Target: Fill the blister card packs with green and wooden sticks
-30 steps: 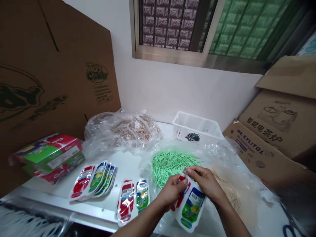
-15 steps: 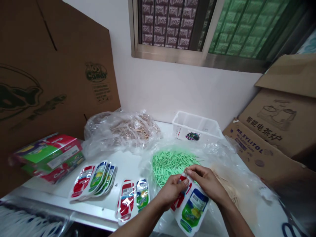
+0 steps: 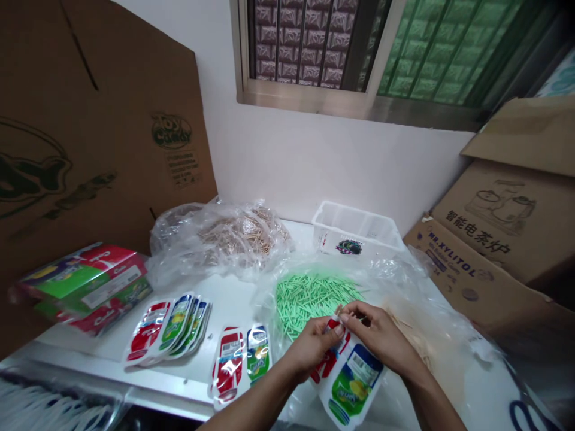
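Observation:
A clear twin packet (image 3: 353,383), one half red and the other blue and green, hangs from both hands. My left hand (image 3: 312,347) pinches its red side near the top. My right hand (image 3: 372,329) is closed at the packet's top edge, where small tan stick ends show between the fingers. Just behind the hands, green sticks (image 3: 309,299) lie heaped on clear plastic. Pale tan sticks (image 3: 411,335) lie partly hidden beyond my right wrist. Another red and green packet (image 3: 229,365) lies flat left of my left forearm.
A fanned stack of packets (image 3: 168,329) and boxed packs (image 3: 90,284) are at the left. Behind are bagged brown sticks (image 3: 251,233) and a white basket (image 3: 359,230). Cartons (image 3: 467,269) stand at the right, a big carton (image 3: 112,149) at the left. Scissors handles (image 3: 523,416) show at bottom right.
The fingers of my right hand have shifted slightly at the packet's top edge, and the packet has moved a little to the right. Both hands keep their hold.

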